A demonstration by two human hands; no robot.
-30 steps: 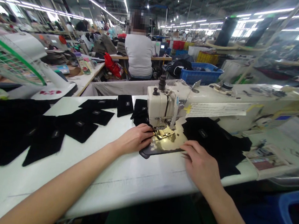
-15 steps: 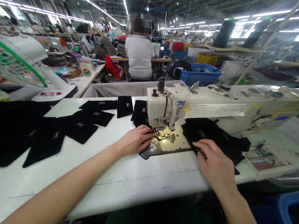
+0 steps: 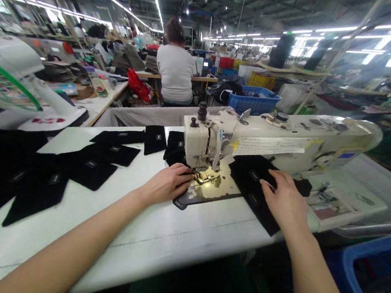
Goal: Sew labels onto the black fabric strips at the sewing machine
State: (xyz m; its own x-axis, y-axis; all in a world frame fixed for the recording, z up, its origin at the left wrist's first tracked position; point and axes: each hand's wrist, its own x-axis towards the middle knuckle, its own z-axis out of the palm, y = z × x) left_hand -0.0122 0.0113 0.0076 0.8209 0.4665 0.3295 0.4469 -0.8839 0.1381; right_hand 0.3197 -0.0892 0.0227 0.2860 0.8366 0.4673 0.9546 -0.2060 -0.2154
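A cream sewing machine (image 3: pixel 251 138) stands on the white table (image 3: pixel 180 237). My left hand (image 3: pixel 167 183) rests by the lit presser foot (image 3: pixel 205 177), fingertips touching black fabric at the needle plate. My right hand (image 3: pixel 282 198) lies flat on a stack of black fabric pieces (image 3: pixel 253 177) to the right of the needle, fingers spread, gripping nothing. More black fabric pieces with small labels (image 3: pixel 104 156) lie spread over the left of the table.
A fan with a green grille (image 3: pixel 8 82) stands at the far left. A person in a white shirt (image 3: pixel 175 73) sits with their back to me behind the table. Blue crates sit at the back (image 3: pixel 253 101) and lower right (image 3: pixel 369 278). A tray of small items (image 3: pixel 335 203) lies right of the machine.
My right hand has moved from the plate's front edge to the right and away, onto the black stack. My left hand has stayed by the presser foot. The view has shifted slightly.
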